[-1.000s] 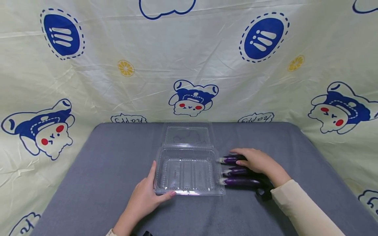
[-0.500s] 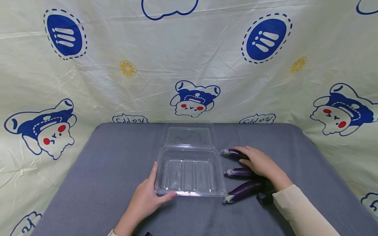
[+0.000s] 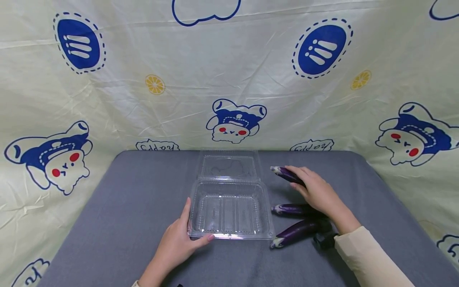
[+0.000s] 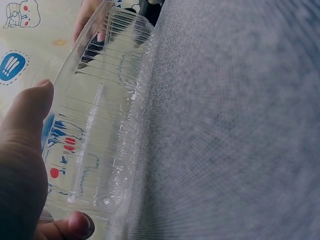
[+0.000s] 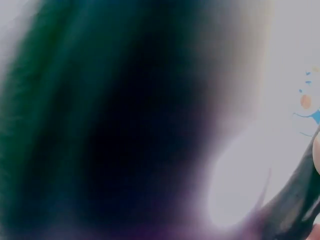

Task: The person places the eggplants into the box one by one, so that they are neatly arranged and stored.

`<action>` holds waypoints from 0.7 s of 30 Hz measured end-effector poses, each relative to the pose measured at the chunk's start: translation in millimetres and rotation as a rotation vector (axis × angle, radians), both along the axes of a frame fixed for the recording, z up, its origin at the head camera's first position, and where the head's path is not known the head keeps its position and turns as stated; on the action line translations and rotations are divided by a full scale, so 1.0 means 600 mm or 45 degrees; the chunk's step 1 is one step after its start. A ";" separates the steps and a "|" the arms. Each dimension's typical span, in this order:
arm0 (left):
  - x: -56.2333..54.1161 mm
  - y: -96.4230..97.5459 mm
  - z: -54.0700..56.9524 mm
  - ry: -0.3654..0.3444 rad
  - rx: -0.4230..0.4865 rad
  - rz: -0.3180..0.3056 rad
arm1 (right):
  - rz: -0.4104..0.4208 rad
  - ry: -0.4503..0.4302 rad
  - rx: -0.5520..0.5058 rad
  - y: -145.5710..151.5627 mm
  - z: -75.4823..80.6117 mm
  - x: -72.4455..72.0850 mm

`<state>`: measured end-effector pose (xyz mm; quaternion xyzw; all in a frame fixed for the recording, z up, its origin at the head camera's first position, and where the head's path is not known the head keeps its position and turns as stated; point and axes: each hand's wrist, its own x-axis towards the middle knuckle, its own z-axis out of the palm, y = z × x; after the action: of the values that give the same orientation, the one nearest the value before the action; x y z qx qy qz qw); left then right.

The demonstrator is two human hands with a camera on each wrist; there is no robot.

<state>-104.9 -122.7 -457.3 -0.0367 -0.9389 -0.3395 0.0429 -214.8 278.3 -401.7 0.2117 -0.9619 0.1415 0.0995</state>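
Pinching the far eggplant [image 3: 284, 173] between thumb and fingers, the right hand [image 3: 317, 193] is grasping it to the right of the clear plastic clamshell's opened lid [image 3: 229, 164], with the pale tip pointing left. Whether it is touching the counter [image 3: 143, 183], I cannot tell. The 2 others, the middle eggplant [image 3: 291, 210] and the near eggplant [image 3: 298, 232], are lying to the right of the clamshell base [image 3: 231, 217]. Smooth skin could be slipping under a loose grip, so holding firmly and keeping the tip clear of the thin rim is looking wise. The left hand [image 3: 177, 239] is bracing the base's near left corner, unclenched, its thumb lying along the near rim; light pressure should be steadying enough. The right forearm is slanting in from the near right.
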 end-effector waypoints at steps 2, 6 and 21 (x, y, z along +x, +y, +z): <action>0.000 0.000 0.000 0.000 0.008 -0.002 | 0.016 0.039 0.004 -0.007 0.010 0.000; 0.000 -0.001 -0.001 -0.004 0.015 -0.002 | 0.045 0.087 0.028 -0.020 0.027 0.000; 0.000 -0.005 -0.003 0.017 0.013 -0.008 | 0.178 0.188 0.175 -0.096 0.068 -0.004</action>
<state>-105.2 -125.4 -458.9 -0.0416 -0.9368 -0.3441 0.0481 -217.3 220.4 -360.8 0.2945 -0.9422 0.0660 0.1452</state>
